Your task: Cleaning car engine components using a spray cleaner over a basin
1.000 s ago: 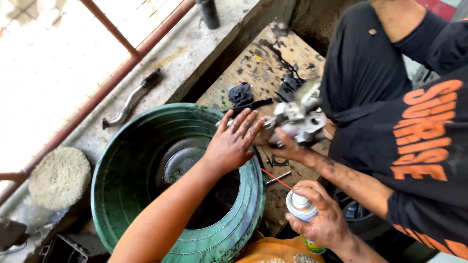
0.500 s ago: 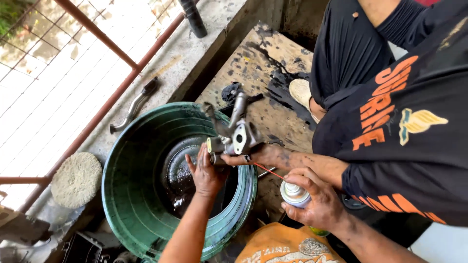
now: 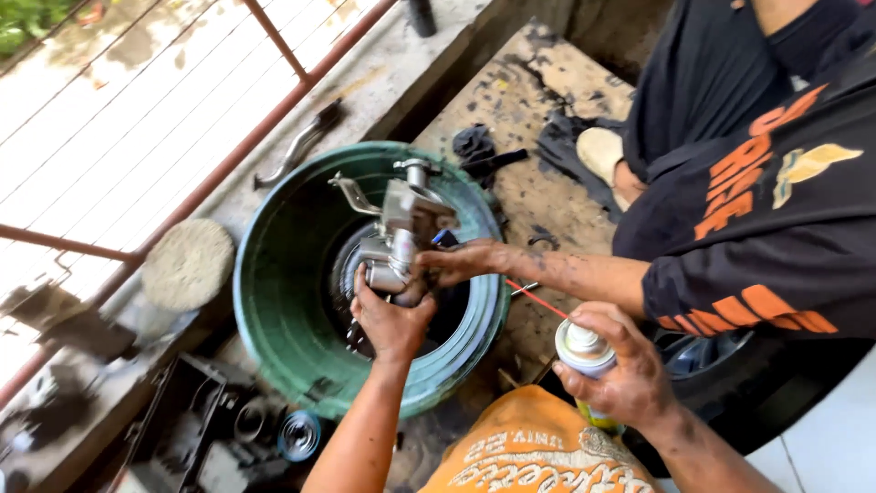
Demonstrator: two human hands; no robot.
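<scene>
My left hand (image 3: 392, 318) grips the underside of a grey metal engine part (image 3: 406, 219) with levers and a pipe stub, held over a green plastic basin (image 3: 274, 274). A co-worker's greasy hand (image 3: 465, 260) steadies the same part from the right. My right hand (image 3: 625, 370) holds a white-topped spray can (image 3: 584, 347) upright near my orange shirt. The can's thin red straw (image 3: 538, 299) points toward the part.
Dark liquid lies in the basin's bottom. The co-worker in a black shirt with orange print (image 3: 757, 183) sits at the right by a stained wooden board (image 3: 538, 100) with black rags. A metal tool (image 3: 297, 146), round stone (image 3: 187, 263) and rusty railing (image 3: 274, 110) are on the left.
The metal part has moved from the wooden board to above the basin. My left hand went under it and took hold. The view has shifted left.
</scene>
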